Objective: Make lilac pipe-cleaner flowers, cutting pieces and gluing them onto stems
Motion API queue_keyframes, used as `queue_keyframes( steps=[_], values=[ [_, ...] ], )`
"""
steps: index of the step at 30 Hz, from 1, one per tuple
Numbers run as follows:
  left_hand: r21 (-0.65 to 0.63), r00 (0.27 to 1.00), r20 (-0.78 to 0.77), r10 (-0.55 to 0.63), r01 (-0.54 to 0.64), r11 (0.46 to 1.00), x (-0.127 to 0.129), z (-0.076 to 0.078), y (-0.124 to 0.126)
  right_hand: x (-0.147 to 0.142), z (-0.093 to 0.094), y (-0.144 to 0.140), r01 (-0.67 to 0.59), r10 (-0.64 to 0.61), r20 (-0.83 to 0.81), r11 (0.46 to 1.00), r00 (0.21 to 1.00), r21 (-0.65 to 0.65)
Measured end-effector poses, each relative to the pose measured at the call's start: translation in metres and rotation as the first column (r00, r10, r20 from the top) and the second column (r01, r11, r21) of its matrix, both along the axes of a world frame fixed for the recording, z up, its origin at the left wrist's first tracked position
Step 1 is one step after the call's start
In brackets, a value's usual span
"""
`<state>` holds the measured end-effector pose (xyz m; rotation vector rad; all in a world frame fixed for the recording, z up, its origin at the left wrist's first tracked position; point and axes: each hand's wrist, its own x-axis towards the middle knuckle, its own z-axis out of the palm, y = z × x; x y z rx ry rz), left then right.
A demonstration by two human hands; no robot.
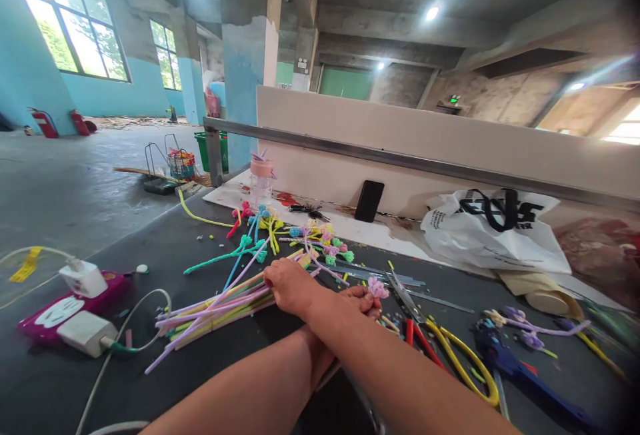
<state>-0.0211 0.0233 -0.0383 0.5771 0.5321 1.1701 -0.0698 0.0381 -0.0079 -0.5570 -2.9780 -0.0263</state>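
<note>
My forearms cross, the right one over the left. My right hand (290,286) reaches to the left, its fingers curled closed on the pipe cleaners at the far end of a pastel bundle (213,320); its fingertips are partly hidden. Beyond my right wrist, my left hand (356,298) pinches a small pink-purple pipe cleaner flower (378,288), partly covered by the right forearm. Finished-looking pipe cleaner flowers in teal (255,248), yellow and pink lie behind the bundle. To the right of my left hand lie scissors (465,362) with yellow handles and red-handled pliers (425,345).
A blue glue gun (530,375) lies at the right, near purple flowers (530,340). White chargers (87,335) and cables sit on a magenta power strip (53,318) at the left. A phone (369,200), a pink-lidded bottle (261,178) and a white bag (495,235) stand behind.
</note>
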Motion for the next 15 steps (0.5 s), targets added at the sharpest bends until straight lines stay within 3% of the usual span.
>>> queue_keyframes(
  steps=[5,11,15],
  values=[
    [0.027,0.993,0.056,-0.108,0.107,0.994,-0.007,0.001,0.002,-0.003,0.005,-0.003,-0.01,0.012,-0.039,0.999,0.999,0.039],
    [-0.005,0.99,0.046,-0.132,0.132,0.991,-0.011,0.006,0.001,0.0,0.01,-0.009,-0.082,0.083,-0.008,0.991,0.997,0.109],
    [-0.037,0.992,-0.005,-0.129,0.129,0.991,-0.011,0.011,0.0,-0.004,0.003,-0.007,-0.007,0.008,-0.04,1.0,0.999,0.024]
  ],
)
